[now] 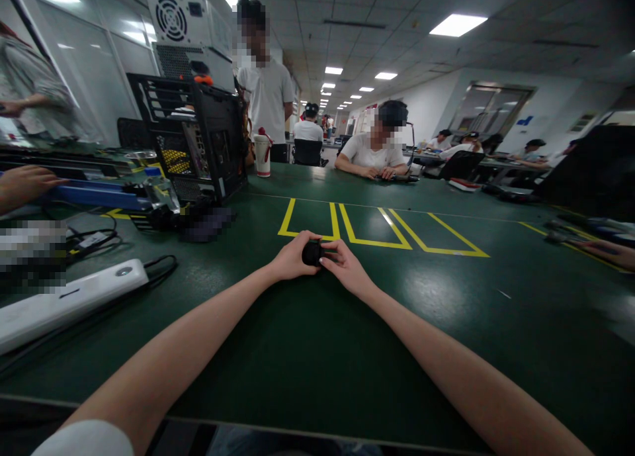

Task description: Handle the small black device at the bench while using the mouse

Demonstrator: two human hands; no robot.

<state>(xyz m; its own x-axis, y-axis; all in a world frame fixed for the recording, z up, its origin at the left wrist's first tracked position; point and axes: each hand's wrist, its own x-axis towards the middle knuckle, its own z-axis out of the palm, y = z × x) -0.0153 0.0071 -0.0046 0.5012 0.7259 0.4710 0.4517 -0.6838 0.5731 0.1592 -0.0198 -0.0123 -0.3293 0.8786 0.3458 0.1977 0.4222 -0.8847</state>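
Note:
Both my hands meet over the middle of the green table (278, 350), around a small black rounded object (312, 253). What kind of thing it is, I cannot make out. My left hand (292, 256) wraps its thumb and fingers about the object's left side. From the right, the fingertips and thumb of my right hand (344, 265) pinch its edge. Just beyond my hands, yellow tape outlines (374, 246) mark several box shapes on the tabletop.
On the left are an open black computer case (225, 138), a clear bottle (161, 190), a white power strip (99, 290) and cables. A white cup (262, 155) stands behind. Another person's hand (27, 184) is at far left; a person (380, 148) sits across the table.

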